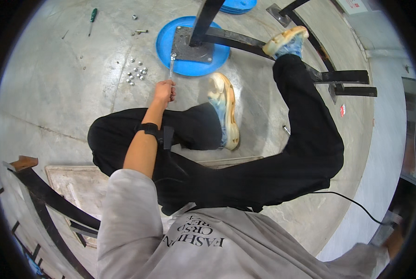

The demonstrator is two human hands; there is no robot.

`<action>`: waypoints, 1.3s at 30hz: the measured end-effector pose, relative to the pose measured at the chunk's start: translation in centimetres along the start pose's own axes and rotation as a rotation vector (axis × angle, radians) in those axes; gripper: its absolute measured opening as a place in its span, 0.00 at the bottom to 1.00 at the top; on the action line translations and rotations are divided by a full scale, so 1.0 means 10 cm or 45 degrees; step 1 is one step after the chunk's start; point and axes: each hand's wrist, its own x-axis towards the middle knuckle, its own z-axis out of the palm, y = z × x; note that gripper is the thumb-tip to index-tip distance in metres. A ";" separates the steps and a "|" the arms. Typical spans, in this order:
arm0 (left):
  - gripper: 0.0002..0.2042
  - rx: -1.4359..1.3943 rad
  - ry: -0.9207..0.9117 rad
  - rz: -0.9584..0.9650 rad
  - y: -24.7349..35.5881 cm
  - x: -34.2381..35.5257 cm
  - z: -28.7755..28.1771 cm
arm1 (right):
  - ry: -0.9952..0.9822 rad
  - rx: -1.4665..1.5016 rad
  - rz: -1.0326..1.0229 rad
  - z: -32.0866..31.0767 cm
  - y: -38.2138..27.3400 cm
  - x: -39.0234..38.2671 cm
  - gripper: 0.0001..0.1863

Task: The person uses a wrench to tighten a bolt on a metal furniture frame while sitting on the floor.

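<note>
My left hand [164, 91] is closed around the handle of a silver wrench [171, 69]. The wrench's far end rests at the near-left corner of a dark square metal plate [194, 52], where a bolt or nut seems to sit. That plate lies on a round blue disc [164, 55] and is joined to a black metal leg [206, 19]. At the dim lower right rim is my right hand [396, 239], its fingers too dark to read, close to the end of a black cable [356, 203].
Several loose nuts [136, 72] lie left of the disc, with a bolt [142, 31] beyond them. Farther left is a green-handled screwdriver [93, 17]. More blue discs [238, 5] are stacked at the back. A black metal frame [54, 197] stands at lower left beside a stained board [78, 183].
</note>
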 end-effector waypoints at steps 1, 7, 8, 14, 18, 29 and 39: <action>0.07 0.017 0.094 -0.012 0.05 -0.12 -0.37 | -0.120 0.073 -0.083 0.05 0.04 0.32 0.11; 0.10 0.051 -0.048 -0.026 0.14 -0.05 0.05 | -0.037 0.804 0.055 1.35 0.83 2.41 0.14; 0.10 0.060 -0.005 -0.039 0.08 -0.12 0.01 | 0.111 1.082 0.139 1.64 0.88 2.76 0.14; 0.13 0.237 -0.169 -0.154 0.43 -0.12 -0.16 | 0.202 1.799 0.122 2.19 0.82 3.80 0.14; 0.14 0.429 -0.157 -0.222 0.70 -0.22 -0.32 | 0.206 1.999 0.056 2.22 0.65 3.92 0.13; 0.12 0.280 -0.064 -0.206 0.39 -0.11 -0.18 | 0.230 2.251 0.185 2.22 0.78 4.08 0.14; 0.15 0.254 0.253 -0.027 0.37 -0.25 0.02 | 0.154 2.246 0.157 2.34 0.73 3.85 0.18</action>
